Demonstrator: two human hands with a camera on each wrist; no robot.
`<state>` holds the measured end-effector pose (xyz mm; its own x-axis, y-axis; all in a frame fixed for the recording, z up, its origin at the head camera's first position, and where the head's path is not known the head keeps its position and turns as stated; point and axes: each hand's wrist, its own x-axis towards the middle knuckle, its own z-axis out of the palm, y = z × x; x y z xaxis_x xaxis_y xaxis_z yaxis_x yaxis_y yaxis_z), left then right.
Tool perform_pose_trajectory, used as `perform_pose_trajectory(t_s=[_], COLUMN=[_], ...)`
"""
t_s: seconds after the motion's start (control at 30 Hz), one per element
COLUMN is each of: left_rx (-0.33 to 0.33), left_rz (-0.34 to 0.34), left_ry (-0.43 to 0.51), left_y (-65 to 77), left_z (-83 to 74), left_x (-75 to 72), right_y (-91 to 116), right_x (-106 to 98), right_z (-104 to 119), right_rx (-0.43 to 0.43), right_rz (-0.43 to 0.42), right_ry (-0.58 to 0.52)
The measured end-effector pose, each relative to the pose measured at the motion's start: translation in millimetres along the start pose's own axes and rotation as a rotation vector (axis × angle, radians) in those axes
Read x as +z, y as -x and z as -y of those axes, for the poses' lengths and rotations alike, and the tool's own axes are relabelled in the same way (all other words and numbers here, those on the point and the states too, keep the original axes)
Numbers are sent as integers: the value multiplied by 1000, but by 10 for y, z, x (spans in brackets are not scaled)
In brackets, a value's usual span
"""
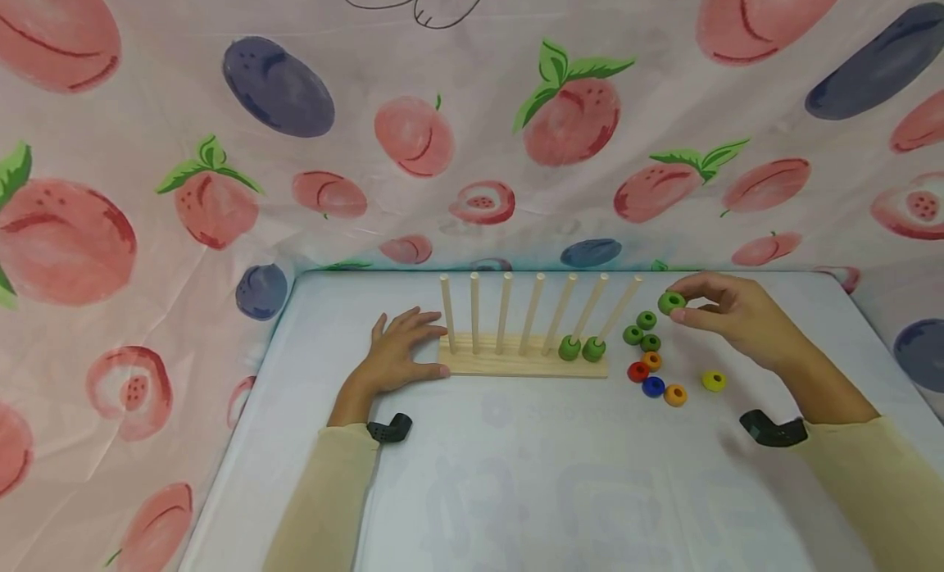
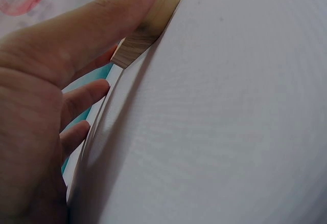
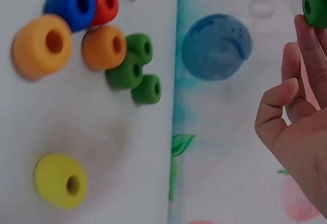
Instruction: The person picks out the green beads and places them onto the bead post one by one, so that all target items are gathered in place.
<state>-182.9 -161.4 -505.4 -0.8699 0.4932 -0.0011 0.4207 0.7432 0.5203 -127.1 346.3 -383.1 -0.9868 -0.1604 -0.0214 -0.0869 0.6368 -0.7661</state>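
Observation:
At the left end of a wooden peg board point(image 1: 516, 366), my left hand point(image 1: 398, 355) holds the base, thumb at the front corner and index finger at the back corner. In the left wrist view the thumb lies on the board's end point(image 2: 134, 50), other fingers spread out. My right hand point(image 1: 730, 314) pinches a green bead point(image 1: 671, 302) between thumb and fingertips, raised right of the pegs. In the right wrist view this bead point(image 3: 314, 8) shows at the upper right edge. Two green beads point(image 1: 569, 348) sit low on the two rightmost pegs; the other pegs are bare.
Right of the board lie three green beads point(image 1: 633, 335), two orange beads point(image 1: 675, 395), a red bead point(image 1: 637, 372) and a blue bead point(image 1: 653, 387). A yellow bead point(image 1: 713, 381) lies apart. Behind the white table point(image 1: 516, 474) hangs a fruit-patterned cloth point(image 1: 472, 105).

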Motion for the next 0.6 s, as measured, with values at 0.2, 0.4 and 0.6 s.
perform_pose_trajectory(t_s=[0.2,0.4,0.6], left_rx=[2,6,4], left_rz=[1,-2,1], left_ry=[12,16,14], left_y=[12,10,8], left_z=[-19,-9,-4], left_x=[-16,-6,-3], right_y=[-23,-21,-20], right_x=[14,22,35], right_z=[148,291,445], right_rx=[-3,-46,-99], right_rz=[-58,-137,-180], right_ry=[-55,-116,-173])
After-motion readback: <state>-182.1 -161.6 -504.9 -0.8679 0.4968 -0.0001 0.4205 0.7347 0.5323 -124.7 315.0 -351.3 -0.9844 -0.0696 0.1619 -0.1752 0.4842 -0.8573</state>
